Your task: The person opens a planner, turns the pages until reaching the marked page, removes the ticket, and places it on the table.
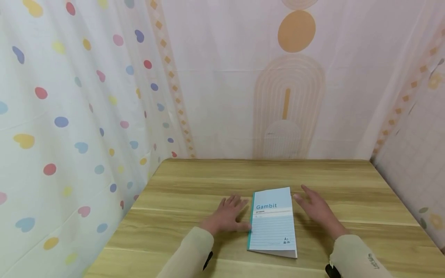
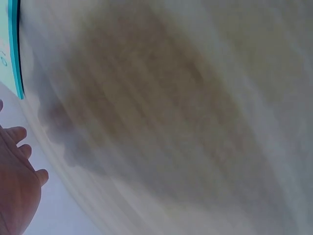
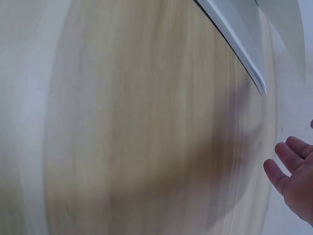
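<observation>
The rectangular paper notebook (image 1: 272, 227) lay on the streaky wood-grained table (image 1: 205, 181) between your left hand (image 1: 227, 217), fingers spread, thumb at the teal spine (image 2: 15, 49), and your right hand (image 1: 317, 208), fingers parted, holding nothing.

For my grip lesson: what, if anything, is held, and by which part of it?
Nothing is held. The bare left hand and right hand flank the rectangular pale blue paper notebook; whether the left thumb touches its teal spine is unclear.
</observation>
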The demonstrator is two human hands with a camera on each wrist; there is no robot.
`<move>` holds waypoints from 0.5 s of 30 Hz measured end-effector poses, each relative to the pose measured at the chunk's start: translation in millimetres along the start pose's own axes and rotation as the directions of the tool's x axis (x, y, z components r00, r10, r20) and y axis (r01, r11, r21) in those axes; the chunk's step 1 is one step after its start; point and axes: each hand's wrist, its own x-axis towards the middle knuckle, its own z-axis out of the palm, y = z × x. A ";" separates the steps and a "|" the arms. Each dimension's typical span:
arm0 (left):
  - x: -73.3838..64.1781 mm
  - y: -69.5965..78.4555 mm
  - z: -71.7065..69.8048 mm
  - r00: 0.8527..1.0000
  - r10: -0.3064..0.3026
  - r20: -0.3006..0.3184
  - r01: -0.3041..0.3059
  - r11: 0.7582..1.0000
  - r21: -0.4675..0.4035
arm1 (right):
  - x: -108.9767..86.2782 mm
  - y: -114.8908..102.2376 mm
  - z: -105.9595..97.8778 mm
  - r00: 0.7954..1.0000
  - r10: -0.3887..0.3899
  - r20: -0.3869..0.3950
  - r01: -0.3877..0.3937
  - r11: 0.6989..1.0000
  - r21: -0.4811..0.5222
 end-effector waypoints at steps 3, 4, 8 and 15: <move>-1.6 0.7 4.0 1.000 0.006 0.013 -0.005 1.000 -0.009 | -1.2 -1.6 3.8 1.000 -0.003 0.001 0.003 1.000 0.029; -2.3 1.0 5.6 1.000 0.005 0.018 -0.004 1.000 -0.014 | -1.9 -2.5 4.9 1.000 -0.001 0.007 0.000 0.999 0.046; -5.1 2.9 10.2 0.999 -0.004 0.036 0.005 1.000 -0.029 | -4.1 -5.0 10.4 0.999 0.022 0.023 -0.024 0.994 0.103; -8.1 5.1 14.7 0.998 0.007 0.060 -0.005 0.999 -0.044 | -2.7 -5.0 20.2 0.999 0.047 0.019 -0.049 0.990 0.130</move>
